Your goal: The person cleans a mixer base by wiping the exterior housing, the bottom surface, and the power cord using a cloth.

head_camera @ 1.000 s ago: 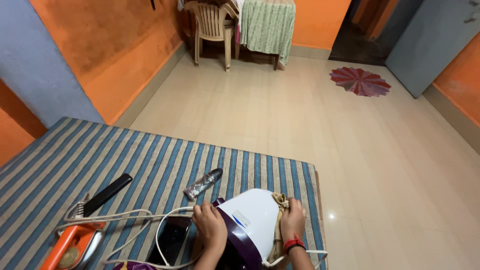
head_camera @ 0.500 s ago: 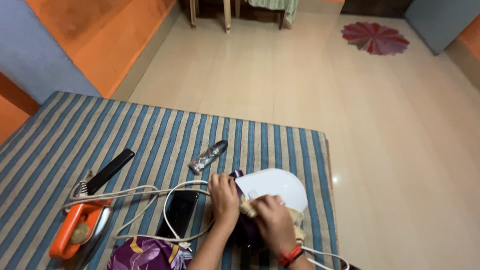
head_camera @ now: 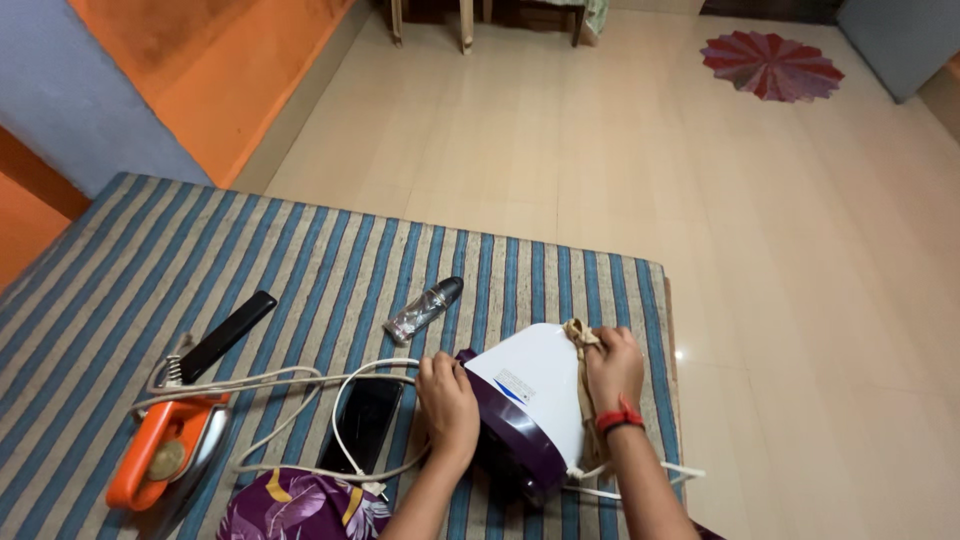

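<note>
A white and purple electric iron (head_camera: 525, 400) lies tilted on the striped bed cover (head_camera: 300, 270). My left hand (head_camera: 447, 400) grips its purple left side. On the iron's right side, my right hand (head_camera: 612, 368), with a red band at the wrist, presses a beige cloth (head_camera: 580, 345) against the white shell. A white cord (head_camera: 330, 420) runs from the iron across the cover.
An orange iron (head_camera: 165, 460) sits at the lower left. A black remote (head_camera: 228, 335), a dark phone (head_camera: 364, 422) and a small clear bottle (head_camera: 425, 309) lie on the cover. Purple floral fabric (head_camera: 300, 505) is at the bottom. A round red mat (head_camera: 772, 65) lies on the tiled floor.
My right hand has moved the beige cloth from the iron's lower front up to its upper right side. The left hand has kept its hold. The view has shifted slightly.
</note>
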